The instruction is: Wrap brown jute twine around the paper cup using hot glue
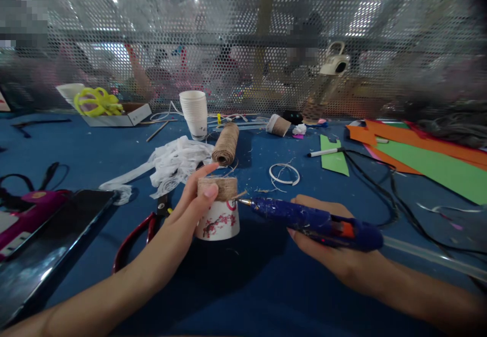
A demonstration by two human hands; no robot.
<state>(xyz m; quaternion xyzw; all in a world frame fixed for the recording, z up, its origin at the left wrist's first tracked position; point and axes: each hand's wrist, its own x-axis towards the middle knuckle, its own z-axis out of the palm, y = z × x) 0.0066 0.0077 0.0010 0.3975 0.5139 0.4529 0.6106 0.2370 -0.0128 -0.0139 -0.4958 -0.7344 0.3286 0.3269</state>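
The left hand (186, 210) grips 1 printed paper cup (221, 223) banded with jute twine (227, 189), near the twine roll (227, 141), while the right hand's (337, 258) fingers wrap 1 blue hot-glue gun (292, 216), nozzle just beside the band.

A left hand (190, 206) grips an upturned paper cup (221, 224) with pink blossoms, its upper part wrapped in twine (227, 189). A right hand (337, 258) holds a blue glue gun (292, 217), nozzle beside the twine's lower edge. Behind the cup on a blue table (262, 286) lie a twine roll (227, 141) and heaped white lace (177, 160); farther back stands a cup stack (194, 113). Coloured paper (437, 167) lies at right.
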